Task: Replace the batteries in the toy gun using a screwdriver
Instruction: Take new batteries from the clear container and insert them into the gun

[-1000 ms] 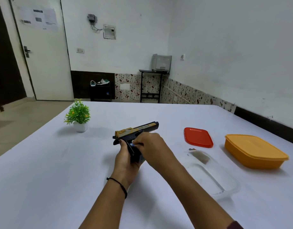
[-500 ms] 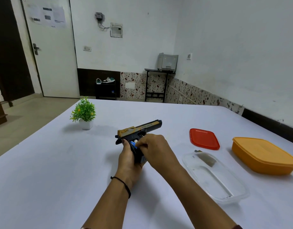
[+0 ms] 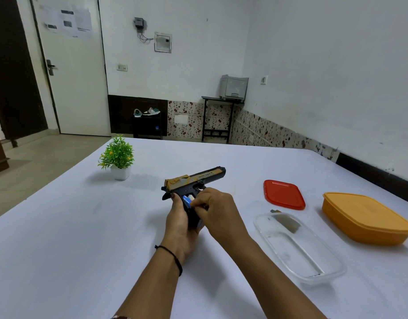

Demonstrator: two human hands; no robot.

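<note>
A black toy gun (image 3: 196,180) with a tan slide is held above the white table (image 3: 83,226), its barrel pointing right and away. My left hand (image 3: 179,223) grips its handle from below. A blue and white battery (image 3: 187,200) shows in the open side of the handle. My right hand (image 3: 215,209) has its curled fingertips on that battery at the compartment. No screwdriver is visible.
A small green plant in a white pot (image 3: 118,157) stands at the left. To the right lie a red lid (image 3: 283,194), a clear plastic container (image 3: 299,247) with a dark piece inside, and a closed orange box (image 3: 364,217).
My right fingers have shifted slightly on the handle, and more of the blue battery shows. The gun stays in the same place; my head has dipped a little.
</note>
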